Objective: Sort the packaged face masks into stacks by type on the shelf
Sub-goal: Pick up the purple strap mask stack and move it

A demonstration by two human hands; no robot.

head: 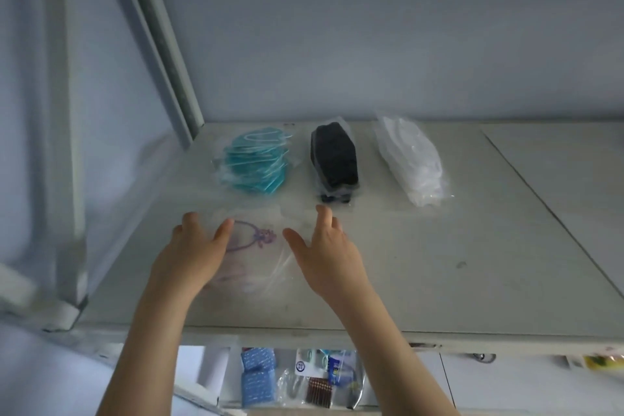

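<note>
Printed pack [260, 243]: clear wrapper with a purple-pink cartoon print, flat on the shelf [439, 263] at the near middle, right between the two hands. Its outline is blurred and looks roughly square, so the long axis can't be told.

Left hand [192, 253] lies over the pack's left part, fingers straight, nothing gripped. Right hand [324, 253] is at the pack's right edge, fingers spread and straight; can't tell if it touches the wrapper. The hands are apart with the pack between them, both equally near it.

All the stacks lie beyond the pack, away from the person. Teal stack [256, 162] is straight ahead and nearest. Black stack [334, 159] is ahead-right and white stack [412, 162] further right. Each stack's long axis runs front to back.

Count: one loose pack, three stacks, two hands. Packs per stack can't be counted. Judgement: no stack matches the print, so it likely needs its own spot.

Small packaged goods [256, 378] sit on the level below.
</note>
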